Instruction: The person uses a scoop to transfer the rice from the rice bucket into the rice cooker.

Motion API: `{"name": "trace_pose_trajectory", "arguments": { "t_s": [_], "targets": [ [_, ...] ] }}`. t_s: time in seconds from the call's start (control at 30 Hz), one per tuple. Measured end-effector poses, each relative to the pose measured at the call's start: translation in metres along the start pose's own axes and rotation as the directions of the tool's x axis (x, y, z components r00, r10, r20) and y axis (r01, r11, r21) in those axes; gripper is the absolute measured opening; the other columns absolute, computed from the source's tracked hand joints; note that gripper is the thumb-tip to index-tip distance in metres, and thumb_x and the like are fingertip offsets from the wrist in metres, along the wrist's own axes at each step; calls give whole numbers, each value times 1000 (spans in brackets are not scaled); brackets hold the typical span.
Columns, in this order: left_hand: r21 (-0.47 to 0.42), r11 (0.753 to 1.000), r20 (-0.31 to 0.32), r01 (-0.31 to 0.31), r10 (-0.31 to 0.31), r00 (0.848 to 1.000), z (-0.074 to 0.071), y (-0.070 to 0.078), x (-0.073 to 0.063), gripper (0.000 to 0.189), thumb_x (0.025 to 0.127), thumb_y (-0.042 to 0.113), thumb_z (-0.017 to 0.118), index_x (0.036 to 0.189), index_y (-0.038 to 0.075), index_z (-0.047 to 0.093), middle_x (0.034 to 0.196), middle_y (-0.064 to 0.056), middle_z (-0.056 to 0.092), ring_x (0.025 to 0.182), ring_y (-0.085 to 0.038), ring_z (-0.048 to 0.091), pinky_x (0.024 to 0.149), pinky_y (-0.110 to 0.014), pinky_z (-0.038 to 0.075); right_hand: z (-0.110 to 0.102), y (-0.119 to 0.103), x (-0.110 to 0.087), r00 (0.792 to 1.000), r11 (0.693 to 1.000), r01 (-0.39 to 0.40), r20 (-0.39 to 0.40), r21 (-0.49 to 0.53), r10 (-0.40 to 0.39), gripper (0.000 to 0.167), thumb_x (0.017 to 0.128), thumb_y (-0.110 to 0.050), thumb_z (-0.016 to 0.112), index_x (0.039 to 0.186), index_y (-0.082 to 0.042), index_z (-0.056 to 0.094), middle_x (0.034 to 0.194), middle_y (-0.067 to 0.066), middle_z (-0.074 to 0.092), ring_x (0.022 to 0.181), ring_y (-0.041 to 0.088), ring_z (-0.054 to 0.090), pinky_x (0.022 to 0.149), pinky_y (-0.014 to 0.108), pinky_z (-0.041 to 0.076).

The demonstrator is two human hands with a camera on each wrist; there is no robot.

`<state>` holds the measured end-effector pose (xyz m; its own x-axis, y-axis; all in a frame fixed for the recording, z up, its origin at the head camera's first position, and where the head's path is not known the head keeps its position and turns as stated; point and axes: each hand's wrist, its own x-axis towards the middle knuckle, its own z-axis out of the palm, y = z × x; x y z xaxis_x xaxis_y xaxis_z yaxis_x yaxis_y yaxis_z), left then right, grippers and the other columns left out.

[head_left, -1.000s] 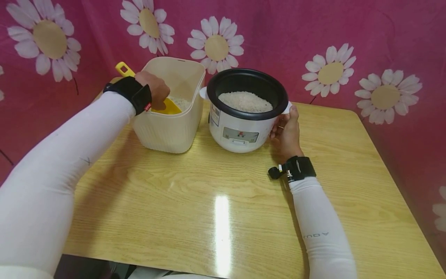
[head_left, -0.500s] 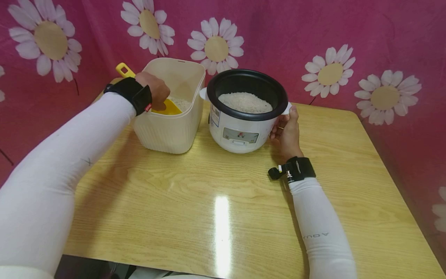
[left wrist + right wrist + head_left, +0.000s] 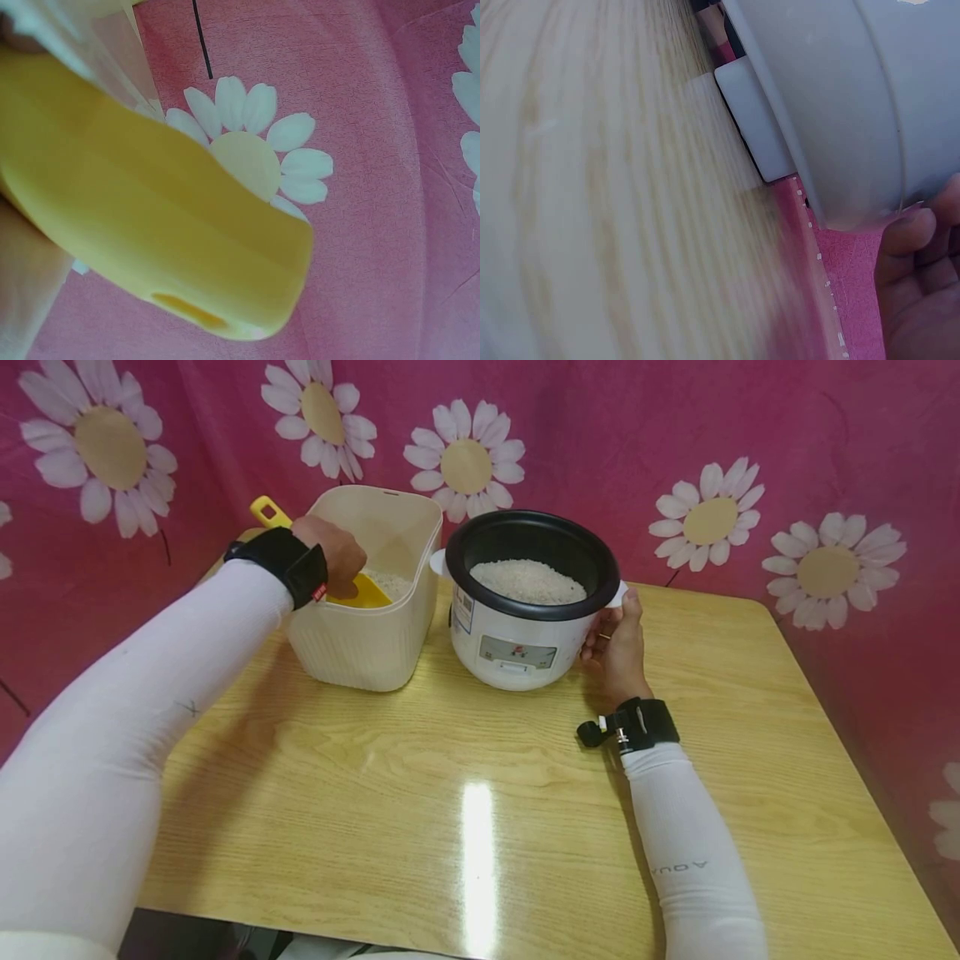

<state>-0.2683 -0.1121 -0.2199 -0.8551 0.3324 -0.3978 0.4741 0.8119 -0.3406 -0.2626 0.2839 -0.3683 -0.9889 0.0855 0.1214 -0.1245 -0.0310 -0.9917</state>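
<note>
My left hand [image 3: 330, 552] grips a yellow scoop [image 3: 366, 593] at the near left rim of a cream rice bin [image 3: 360, 647]. The scoop's blade dips inside the bin, where white rice [image 3: 392, 583] shows; its lower end is hidden. In the left wrist view, the scoop's handle [image 3: 165, 195] fills much of the picture. My right hand [image 3: 622, 647] holds the right side handle [image 3: 618, 593] of a white rice cooker [image 3: 517, 652], with curled fingers against its side. A mound of rice [image 3: 525, 581] lies in the cooker's black-rimmed pot.
Bin and cooker stand side by side on a light wooden table [image 3: 420, 802]. A pink curtain [image 3: 585, 443] with large white daisies hangs behind and beside it. The table's near edge lies at the bottom of the head view.
</note>
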Motion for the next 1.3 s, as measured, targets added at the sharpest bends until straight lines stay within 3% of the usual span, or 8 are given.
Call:
{"name": "trace_pose_trajectory", "arguments": {
  "t_s": [0.5,1.3],
  "targets": [
    [2,1000,-4,-2,2,1000,-4,0,-3,30,98,30,63,102,0,71,75,-9,65,65,-24,58,70,-37,57,1,-1,-1,1000,1000,6,-10,-22,-7,72,98,-77,24,77,-18,58,70,-3,52,57,12,48,52,26,45],
    [-5,1000,-11,-4,4,1000,0,0,-2,31,97,29,64,103,0,71,76,-10,67,65,-24,59,72,-40,59,1,-1,-3,1000,1000,-15,-5,-24,15,71,100,-74,23,76,-17,57,70,-3,51,57,12,47,53,26,45]
  ]
}}
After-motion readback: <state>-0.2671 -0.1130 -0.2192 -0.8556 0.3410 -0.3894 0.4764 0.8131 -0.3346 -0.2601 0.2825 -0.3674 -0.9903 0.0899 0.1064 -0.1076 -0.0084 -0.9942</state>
